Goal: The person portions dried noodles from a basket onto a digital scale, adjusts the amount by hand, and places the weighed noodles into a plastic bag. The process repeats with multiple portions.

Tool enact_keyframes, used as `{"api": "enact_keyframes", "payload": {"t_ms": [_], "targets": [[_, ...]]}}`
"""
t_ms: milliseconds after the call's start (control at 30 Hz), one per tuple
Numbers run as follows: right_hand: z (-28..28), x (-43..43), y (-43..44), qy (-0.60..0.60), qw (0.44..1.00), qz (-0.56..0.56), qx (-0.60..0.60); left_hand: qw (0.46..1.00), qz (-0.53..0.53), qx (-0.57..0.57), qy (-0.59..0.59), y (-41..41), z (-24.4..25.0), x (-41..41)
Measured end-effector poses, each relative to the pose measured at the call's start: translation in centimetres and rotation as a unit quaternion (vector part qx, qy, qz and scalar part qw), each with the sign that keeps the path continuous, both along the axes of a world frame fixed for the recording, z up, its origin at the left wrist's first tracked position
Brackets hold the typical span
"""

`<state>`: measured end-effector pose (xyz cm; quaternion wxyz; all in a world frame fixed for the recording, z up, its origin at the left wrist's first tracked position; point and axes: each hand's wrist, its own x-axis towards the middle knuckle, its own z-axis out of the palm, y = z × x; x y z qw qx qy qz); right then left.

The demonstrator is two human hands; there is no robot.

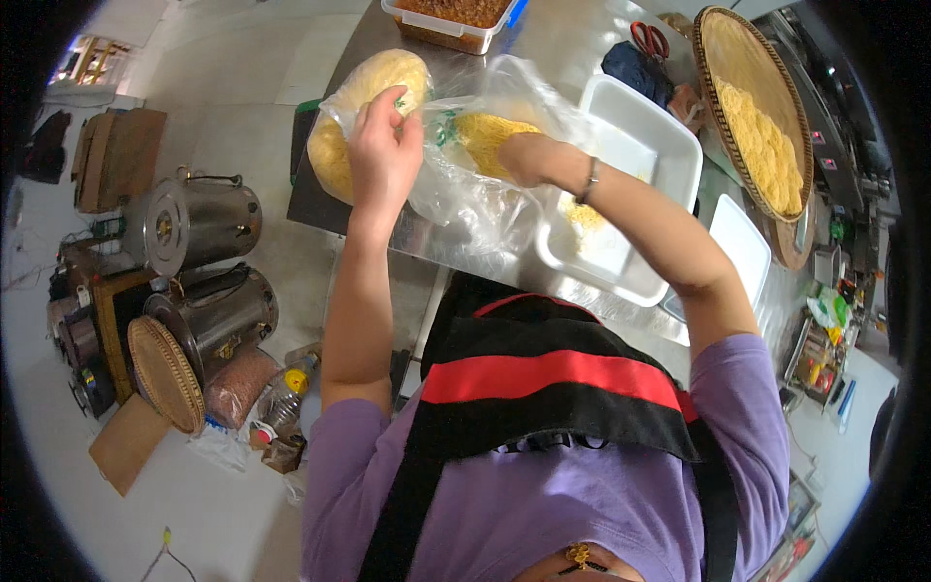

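Observation:
My left hand (385,145) lies over a full clear plastic bag of pale yellow noodles (396,69), its fingers bent and the thumb apart from the index finger. Whether it pinches the plastic, I cannot tell. To its right, a thin clear plastic bag (473,207) with green print spreads open on the steel table. My right hand (534,160) grips a bundle of yellow noodles (484,138) at the mouth of this bag, and its fingertips are partly hidden. Under my right forearm stands a white plastic tub (633,269) with noodle scraps (582,218) inside.
A clear container of reddish-brown sauce or mince (454,11) stands at the table's far edge. Red-handled scissors (649,40) lie beyond the tub. At right, a round woven tray (738,44) carries more noodles. Metal pots (204,222) stand on the floor at left.

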<state>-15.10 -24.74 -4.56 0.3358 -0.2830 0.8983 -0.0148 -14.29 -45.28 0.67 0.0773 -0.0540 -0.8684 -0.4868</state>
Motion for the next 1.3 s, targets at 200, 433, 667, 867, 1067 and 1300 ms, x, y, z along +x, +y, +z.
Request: {"api": "enact_keyframes", "payload": {"t_ms": [200, 433, 667, 867, 1067, 1300], "targets": [[0.3, 0.2, -0.2, -0.016, 1.000, -0.017, -0.015, 0.955, -0.293, -0.041, -0.039, 0.5, 0.9, 6.9], [-5.5, -3.0, 0.3, 0.171, 0.973, -0.154, -0.034, 0.879, -0.394, -0.247, -0.105, -2.4, -1.1, 5.8], [-4.5, -2.9, 1.2, 0.224, 0.962, -0.081, -0.136, 0.925, -0.328, 0.156, -0.112, -4.6, 4.1, 2.4], [-3.6, -3.2, 1.1, 0.189, 0.969, -0.127, -0.092, 0.851, -0.243, 0.418, -0.203, -3.4, 4.0, 2.9], [-1.8, -3.4, -0.8, 0.121, 0.989, -0.086, 0.024, 0.876, -0.267, 0.358, -0.183, -2.8, 3.5, 3.2], [-7.8, -4.7, 2.0, 0.153, 0.976, -0.029, -0.153, 0.920, -0.127, 0.308, -0.205, -3.2, 4.0, 3.4]]}}
